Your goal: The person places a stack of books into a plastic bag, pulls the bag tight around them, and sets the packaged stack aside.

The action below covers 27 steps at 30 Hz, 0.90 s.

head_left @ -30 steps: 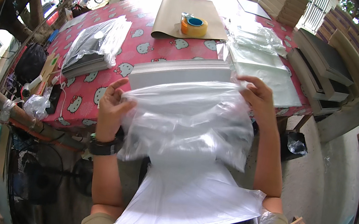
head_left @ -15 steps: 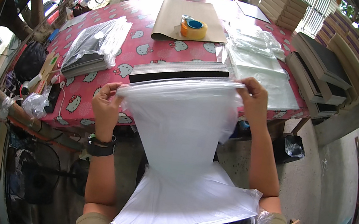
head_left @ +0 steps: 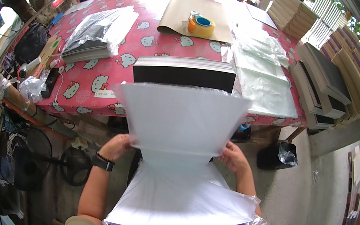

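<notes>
A translucent plastic bag [head_left: 175,159] stretches from near my chest toward the table. Its far part, a whitish rectangular panel [head_left: 181,117], stands raised in front of the table edge. My left hand [head_left: 118,146] is closed on the left side of the bag, fingertips partly hidden. On the right side my right hand [head_left: 234,157] pinches the bag's edge. The near part of the bag [head_left: 180,197] spreads wide against me, with a dark strip along its crinkled rim. Beyond the panel, a black-faced stack with pale layered edges [head_left: 183,76] lies on the table.
The pink patterned table [head_left: 139,42] carries a plastic-covered stack [head_left: 89,44] at left, brown paper [head_left: 174,12] with a tape roll [head_left: 201,25], and clear plastic bags [head_left: 264,86]. Dark-covered stacks [head_left: 325,72] rise at right. A fan [head_left: 31,157] and black bin [head_left: 277,155] stand below.
Both hands have come down and nearer from the bag's far edge to its sides. The gathered far part now stands as a smoother panel. The view has shifted slightly.
</notes>
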Each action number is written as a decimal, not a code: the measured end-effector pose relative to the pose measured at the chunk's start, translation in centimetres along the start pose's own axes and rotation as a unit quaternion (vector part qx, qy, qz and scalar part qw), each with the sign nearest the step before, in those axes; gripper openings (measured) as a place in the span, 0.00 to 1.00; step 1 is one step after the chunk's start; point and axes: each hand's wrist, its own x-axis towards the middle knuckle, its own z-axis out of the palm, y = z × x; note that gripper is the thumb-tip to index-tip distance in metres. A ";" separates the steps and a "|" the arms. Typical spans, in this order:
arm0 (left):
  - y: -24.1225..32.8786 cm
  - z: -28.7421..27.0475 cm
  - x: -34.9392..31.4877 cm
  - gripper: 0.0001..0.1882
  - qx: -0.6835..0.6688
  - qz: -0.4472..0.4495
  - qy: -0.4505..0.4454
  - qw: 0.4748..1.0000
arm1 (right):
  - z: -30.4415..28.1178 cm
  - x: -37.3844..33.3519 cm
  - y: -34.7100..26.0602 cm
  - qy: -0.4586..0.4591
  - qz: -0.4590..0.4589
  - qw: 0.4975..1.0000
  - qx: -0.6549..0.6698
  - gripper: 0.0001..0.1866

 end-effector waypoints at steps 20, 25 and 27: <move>3.4 4.2 -3.1 0.13 0.126 0.131 -0.297 0.937 | 5.8 -1.7 2.0 -0.456 0.073 0.791 -0.401 0.25; -4.6 4.0 -1.1 0.15 0.373 0.108 -0.217 0.895 | 4.1 1.4 -1.5 -0.226 -0.010 0.779 -0.585 0.13; -6.4 2.9 -0.4 0.14 0.340 0.085 -0.172 0.921 | 3.6 2.4 -5.5 -0.035 -0.126 0.905 -0.405 0.08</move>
